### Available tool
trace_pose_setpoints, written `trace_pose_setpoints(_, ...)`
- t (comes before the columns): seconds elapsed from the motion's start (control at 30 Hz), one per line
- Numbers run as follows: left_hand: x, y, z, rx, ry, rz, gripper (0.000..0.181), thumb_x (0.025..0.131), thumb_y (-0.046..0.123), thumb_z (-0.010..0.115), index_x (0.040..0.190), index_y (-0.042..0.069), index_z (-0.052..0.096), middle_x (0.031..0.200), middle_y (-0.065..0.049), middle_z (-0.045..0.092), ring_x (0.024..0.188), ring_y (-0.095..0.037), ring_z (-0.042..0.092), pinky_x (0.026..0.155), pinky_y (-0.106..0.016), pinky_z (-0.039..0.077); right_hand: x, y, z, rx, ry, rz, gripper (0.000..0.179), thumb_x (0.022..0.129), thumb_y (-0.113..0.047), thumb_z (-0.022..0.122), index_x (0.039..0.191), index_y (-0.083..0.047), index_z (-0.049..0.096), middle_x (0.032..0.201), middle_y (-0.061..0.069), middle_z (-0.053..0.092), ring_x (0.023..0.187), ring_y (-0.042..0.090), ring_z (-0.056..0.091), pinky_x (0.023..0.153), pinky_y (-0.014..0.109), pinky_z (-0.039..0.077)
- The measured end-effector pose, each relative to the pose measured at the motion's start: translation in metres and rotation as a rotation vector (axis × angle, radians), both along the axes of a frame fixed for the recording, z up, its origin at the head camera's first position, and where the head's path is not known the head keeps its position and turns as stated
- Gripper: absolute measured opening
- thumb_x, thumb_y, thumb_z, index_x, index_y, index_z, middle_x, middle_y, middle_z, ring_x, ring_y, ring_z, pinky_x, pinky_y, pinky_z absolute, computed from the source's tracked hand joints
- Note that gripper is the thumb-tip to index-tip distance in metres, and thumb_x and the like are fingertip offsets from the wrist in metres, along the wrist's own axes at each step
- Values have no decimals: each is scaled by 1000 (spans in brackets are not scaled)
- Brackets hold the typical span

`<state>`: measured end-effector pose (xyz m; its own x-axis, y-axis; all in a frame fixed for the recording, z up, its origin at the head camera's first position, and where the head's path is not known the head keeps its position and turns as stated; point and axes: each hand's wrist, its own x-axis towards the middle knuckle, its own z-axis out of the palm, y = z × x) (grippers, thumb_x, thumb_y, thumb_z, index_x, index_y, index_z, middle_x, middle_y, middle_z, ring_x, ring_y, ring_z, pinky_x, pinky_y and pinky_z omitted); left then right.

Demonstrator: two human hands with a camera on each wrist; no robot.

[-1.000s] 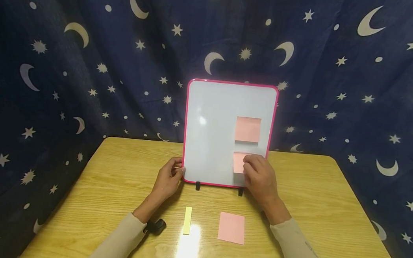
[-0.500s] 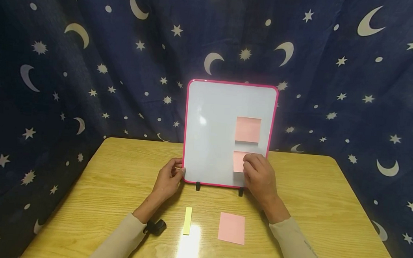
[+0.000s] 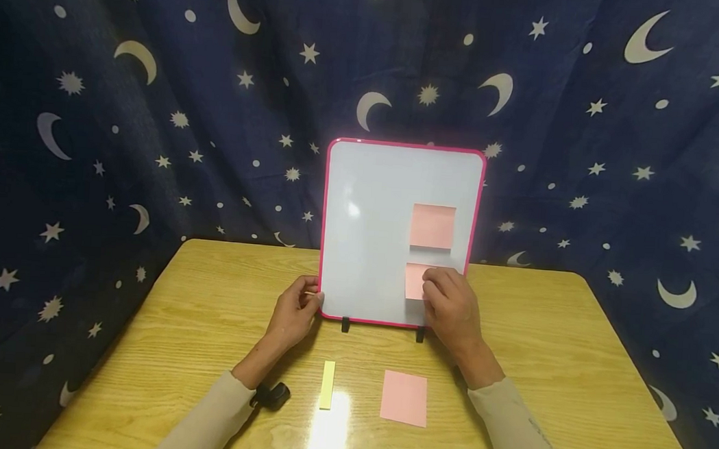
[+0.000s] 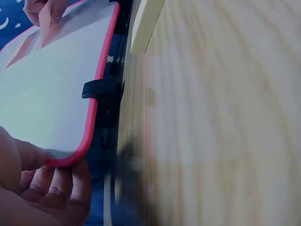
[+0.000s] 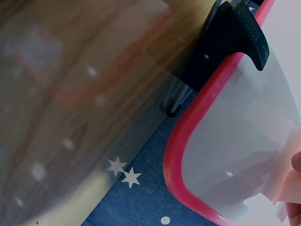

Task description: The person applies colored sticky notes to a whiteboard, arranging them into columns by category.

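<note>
A whiteboard [image 3: 368,225] with a pink frame stands upright on black stand feet [image 3: 345,324]. My left hand [image 3: 294,311] grips its lower left edge, thumb in front and fingers behind, as the left wrist view shows. Low on the board's right side is a pink sticky note [image 3: 414,281], pinched by my right hand [image 3: 453,306], which covers the note's right part. Above it another pink sticky note [image 3: 432,226] is stuck to the board. In the left wrist view the pinched note [image 4: 45,23] stands out from the surface between thumb and fingers.
On the wooden table [image 3: 203,352] in front of the board lie a narrow yellow strip [image 3: 328,385] and a pink square note [image 3: 404,398]. A black strapped device [image 3: 273,396] is on my left wrist. A dark blue curtain [image 3: 407,49] with moons and stars hangs behind.
Over the last second the lower pink note's visible edge has shifted very slightly upward. Both hands hold nearly the same places, and the whole view has drifted a little.
</note>
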<state>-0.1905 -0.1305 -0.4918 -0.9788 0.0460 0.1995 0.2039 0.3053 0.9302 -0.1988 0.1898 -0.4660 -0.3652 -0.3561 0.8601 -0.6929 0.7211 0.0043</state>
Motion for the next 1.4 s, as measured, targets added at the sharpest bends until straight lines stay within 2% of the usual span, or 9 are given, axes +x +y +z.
trace_pose_setpoints(0.9,0,-1,0,3,-4,-7,29,103,-1,63,132,-1,63,115,-17,66,96,-27,70,77,-20,55,-1,1,-2,15,-26,14,14,90,7,53,80,-1,59,98,13,67,92,34,63,79,46,54)
trace_pose_setpoints(1.1,0,-1,-1,5,-5,-8,29,103,0,64,132,-1,63,116,-17,66,98,-27,70,78,-20,55,-1,2,-3,16,-23,21,14,88,9,54,80,-1,60,98,14,67,93,34,63,81,46,54)
trace_pose_setpoints(1.4,1,-1,0,-1,-9,-5,29,103,1,64,132,-1,63,115,-17,66,98,-28,71,77,-20,55,-1,3,-3,21,-66,0,13,88,8,57,80,0,62,100,15,69,96,35,63,86,46,56)
